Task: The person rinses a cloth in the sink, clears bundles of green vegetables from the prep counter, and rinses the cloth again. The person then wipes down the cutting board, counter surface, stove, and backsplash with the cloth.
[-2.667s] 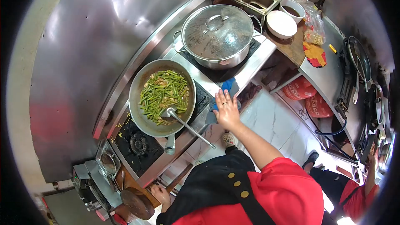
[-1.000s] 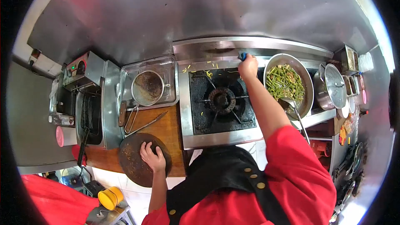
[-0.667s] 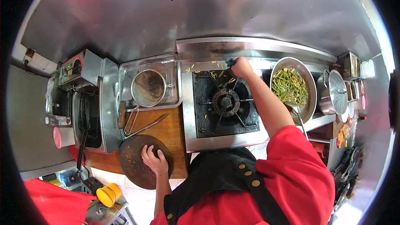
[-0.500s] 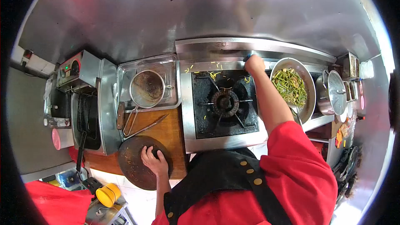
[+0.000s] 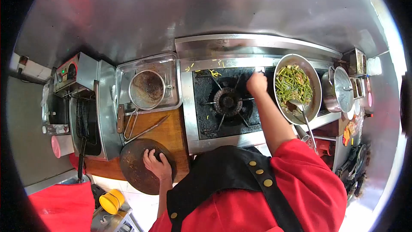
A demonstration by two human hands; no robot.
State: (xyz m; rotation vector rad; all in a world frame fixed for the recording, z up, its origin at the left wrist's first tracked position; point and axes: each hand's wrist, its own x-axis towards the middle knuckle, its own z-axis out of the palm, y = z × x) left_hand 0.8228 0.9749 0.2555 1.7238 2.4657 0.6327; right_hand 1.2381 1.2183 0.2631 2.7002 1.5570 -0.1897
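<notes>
Through the head camera I read the step in hand as work on the back part of the stove [image 5: 227,140], though I can't make out the exact action. The stove lies straight ahead, its black burner [image 5: 228,102] uncovered and yellow scraps [image 5: 214,73] strewn along the rear. In my judgement the next move calls for a careful reach, because the pan [image 5: 318,87] of green beans [image 5: 293,83] sits just beside the forearm, a ladle [image 5: 307,125] leaning out over its near rim. The right arm stretches forward and slightly leftward, bringing the right hand [image 5: 257,84] over the stove between burner and pan. Its knuckles are bunched and its fingertips hidden, so I can't tell how far they close or whether they grip anything. The left hand [image 5: 157,163] rests palm down on a round board [image 5: 136,171], fingers loosely spread, thumb apart, gripping nothing I can see.
</notes>
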